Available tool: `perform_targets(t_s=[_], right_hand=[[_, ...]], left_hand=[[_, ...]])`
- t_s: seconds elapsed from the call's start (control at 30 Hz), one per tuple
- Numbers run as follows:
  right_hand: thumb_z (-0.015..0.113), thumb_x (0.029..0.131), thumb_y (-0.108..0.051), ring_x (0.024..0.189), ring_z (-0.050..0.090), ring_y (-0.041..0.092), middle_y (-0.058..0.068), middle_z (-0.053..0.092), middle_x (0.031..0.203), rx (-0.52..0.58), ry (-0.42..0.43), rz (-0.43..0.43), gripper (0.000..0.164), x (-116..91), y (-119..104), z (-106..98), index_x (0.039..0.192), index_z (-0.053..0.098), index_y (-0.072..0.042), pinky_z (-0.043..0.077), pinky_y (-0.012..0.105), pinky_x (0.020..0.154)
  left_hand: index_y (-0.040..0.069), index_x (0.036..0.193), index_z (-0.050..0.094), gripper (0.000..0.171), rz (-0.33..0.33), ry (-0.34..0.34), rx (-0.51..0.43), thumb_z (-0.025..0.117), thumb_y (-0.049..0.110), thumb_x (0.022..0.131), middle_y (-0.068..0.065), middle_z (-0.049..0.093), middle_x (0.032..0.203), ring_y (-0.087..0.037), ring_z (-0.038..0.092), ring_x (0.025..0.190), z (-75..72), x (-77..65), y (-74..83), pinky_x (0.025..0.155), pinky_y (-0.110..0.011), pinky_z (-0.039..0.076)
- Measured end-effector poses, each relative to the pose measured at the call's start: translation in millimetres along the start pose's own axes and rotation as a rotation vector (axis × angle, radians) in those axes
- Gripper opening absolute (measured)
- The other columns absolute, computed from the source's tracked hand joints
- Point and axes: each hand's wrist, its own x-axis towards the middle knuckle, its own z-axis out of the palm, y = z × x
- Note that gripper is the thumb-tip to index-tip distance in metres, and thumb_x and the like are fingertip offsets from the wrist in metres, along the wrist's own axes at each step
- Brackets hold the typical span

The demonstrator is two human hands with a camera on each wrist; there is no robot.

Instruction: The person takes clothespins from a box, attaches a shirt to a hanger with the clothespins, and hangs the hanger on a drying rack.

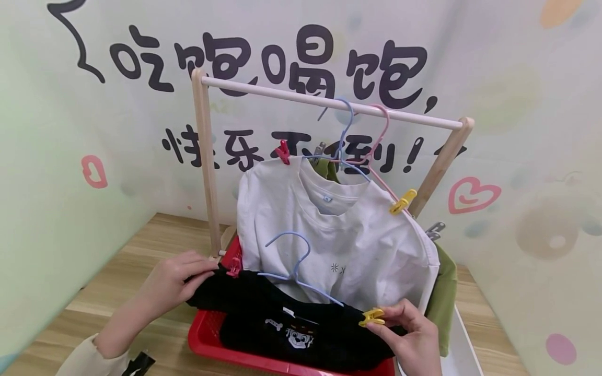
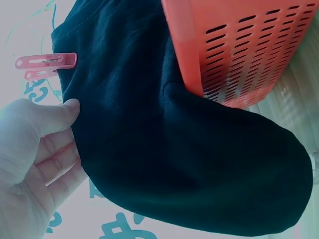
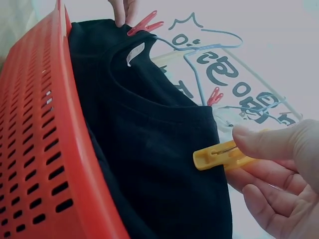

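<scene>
A black T-shirt with a cartoon dog print hangs on a blue hanger, its lower part inside a red basket. My left hand pinches the shirt's shoulder, just outside a red clothespin fixed there; the left wrist view shows the thumb on the black cloth. On the other shoulder sits a yellow clothespin. My right hand pinches that clothespin's handle end between thumb and fingers, while its jaws lie over the shoulder cloth.
Behind stands a wooden rack with a white rail. A white T-shirt hangs from it on a blue hanger, pegged with red and yellow clothespins. Farther back are a pink hanger and a green garment. Wood-look tabletop shows at left.
</scene>
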Motion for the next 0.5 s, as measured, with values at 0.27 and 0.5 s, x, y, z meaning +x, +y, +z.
perform_targets(t_s=[0.27,0.5], right_hand=[[0.080,0.054,0.017,0.063,0.059,0.005,-0.002,0.062,0.077,-0.036,-0.123,-0.099,0.046,0,6,-2,0.090,0.059,-0.002,0.050,0.016,0.058],[0.082,0.051,0.014,0.069,0.058,0.004,-0.006,0.062,0.082,-0.233,-0.222,-0.319,0.075,1,20,-7,0.119,0.055,-0.003,0.048,0.015,0.057]], left_hand=[[0.005,0.085,0.072,0.044,-0.008,-0.019,0.002,0.042,0.034,0.099,-0.001,0.068,0.078,-0.014,0.062,0.067,-1.3,1.0,1.6,0.059,-0.022,0.052],[0.006,0.084,0.072,0.044,-0.014,-0.025,0.013,0.042,0.034,0.099,-0.001,0.068,0.078,-0.014,0.062,0.067,-1.0,-0.2,1.6,0.057,-0.023,0.052]])
